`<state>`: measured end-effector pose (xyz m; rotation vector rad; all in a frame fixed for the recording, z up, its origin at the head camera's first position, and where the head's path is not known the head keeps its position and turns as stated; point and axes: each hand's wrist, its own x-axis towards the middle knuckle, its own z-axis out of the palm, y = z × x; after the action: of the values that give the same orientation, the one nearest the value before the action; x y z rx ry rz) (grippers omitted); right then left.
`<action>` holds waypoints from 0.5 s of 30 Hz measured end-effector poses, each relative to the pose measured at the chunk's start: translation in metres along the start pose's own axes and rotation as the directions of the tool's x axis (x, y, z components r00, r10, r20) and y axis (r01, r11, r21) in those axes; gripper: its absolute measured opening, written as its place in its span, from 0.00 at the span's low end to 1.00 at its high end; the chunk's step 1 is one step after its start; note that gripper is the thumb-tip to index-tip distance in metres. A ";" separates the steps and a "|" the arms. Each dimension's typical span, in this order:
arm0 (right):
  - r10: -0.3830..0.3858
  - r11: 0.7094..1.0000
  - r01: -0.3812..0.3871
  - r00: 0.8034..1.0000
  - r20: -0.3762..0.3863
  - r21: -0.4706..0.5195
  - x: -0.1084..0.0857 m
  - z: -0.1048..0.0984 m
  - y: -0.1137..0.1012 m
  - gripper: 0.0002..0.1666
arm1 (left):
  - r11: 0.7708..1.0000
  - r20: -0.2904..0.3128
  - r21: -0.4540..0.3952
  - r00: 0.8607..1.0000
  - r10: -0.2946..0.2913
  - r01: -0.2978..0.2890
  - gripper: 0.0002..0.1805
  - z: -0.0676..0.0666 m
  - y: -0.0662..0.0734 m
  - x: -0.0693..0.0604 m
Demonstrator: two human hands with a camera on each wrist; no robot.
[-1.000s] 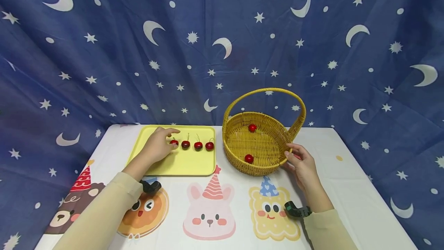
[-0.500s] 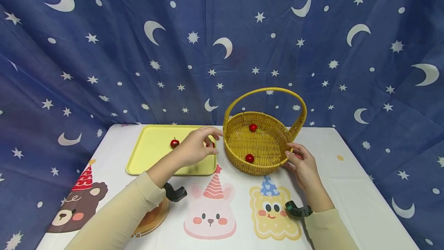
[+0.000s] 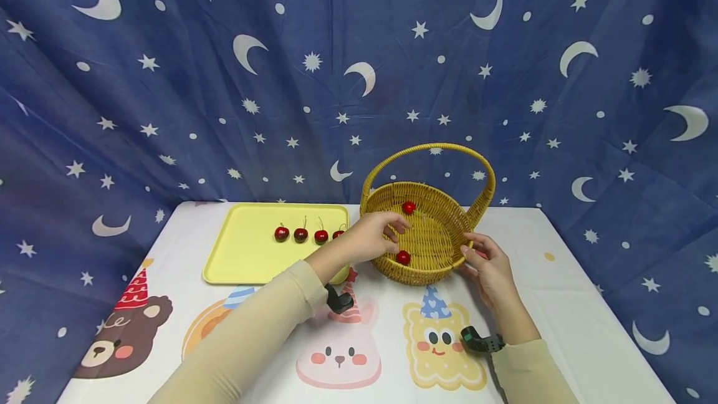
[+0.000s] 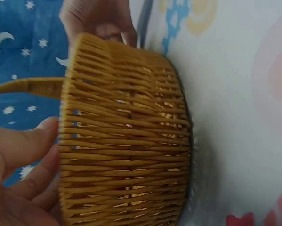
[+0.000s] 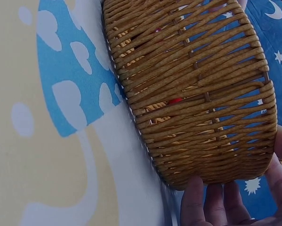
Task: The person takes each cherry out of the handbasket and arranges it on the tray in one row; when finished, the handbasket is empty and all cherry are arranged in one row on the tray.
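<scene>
My left hand (image 3: 370,237) reaches over the left rim of a round wicker basket (image 3: 415,276). Its thumb and forefinger stand apart, and no cherry shows between them. One red cherry (image 3: 403,257) lies just below the thumb, while another cherry (image 3: 408,207) sits at the back of the basket. My right hand (image 3: 490,267) grips the basket's right rim; in the right wrist view its fingers (image 5: 193,202) lie against the outer wall. On a yellow tray (image 3: 252,260), several stemmed cherries (image 3: 300,235) stand in a row, the rightmost partly hidden by my left hand.
The basket's tall arched handle (image 3: 432,146) rises over its opening. A white cloth with cartoon prints (image 3: 339,360) covers the table. Behind hangs a blue curtain (image 3: 314,17) with moons and stars. Each wrist wears a black device, such as the right wrist camera (image 3: 481,340).
My left hand has moved right from the leftmost cherry on the tray, across the row, to above the basket. My right hand, the basket and the visible cherries keep their places.
</scene>
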<state>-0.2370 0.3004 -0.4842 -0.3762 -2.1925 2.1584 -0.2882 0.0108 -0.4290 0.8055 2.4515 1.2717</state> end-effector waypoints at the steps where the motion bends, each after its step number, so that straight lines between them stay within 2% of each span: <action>1: 0.000 1.000 0.000 1.000 0.000 0.006 0.000 0.000 0.000 0.24 | 1.000 0.015 0.014 1.000 -0.006 0.006 0.28 0.002 0.000 0.005; 5: -0.002 1.000 0.002 1.000 0.000 0.001 -0.002 0.000 0.001 0.24 | 0.995 0.093 0.099 0.995 -0.024 0.015 0.30 0.009 0.001 0.020; 9: -0.003 1.000 0.003 1.000 -0.001 0.000 -0.002 0.000 0.002 0.23 | 0.981 0.167 0.194 0.985 -0.048 0.015 0.32 0.014 0.001 0.030; 15: -0.009 1.000 0.009 1.000 0.008 -0.019 0.001 -0.001 0.003 0.26 | 0.956 0.205 0.290 0.975 -0.091 0.028 0.31 0.020 0.000 0.037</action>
<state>-0.2375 0.3018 -0.4876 -0.3581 -2.2161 2.1399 -0.3087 0.0453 -0.4397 0.8806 2.4885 0.7699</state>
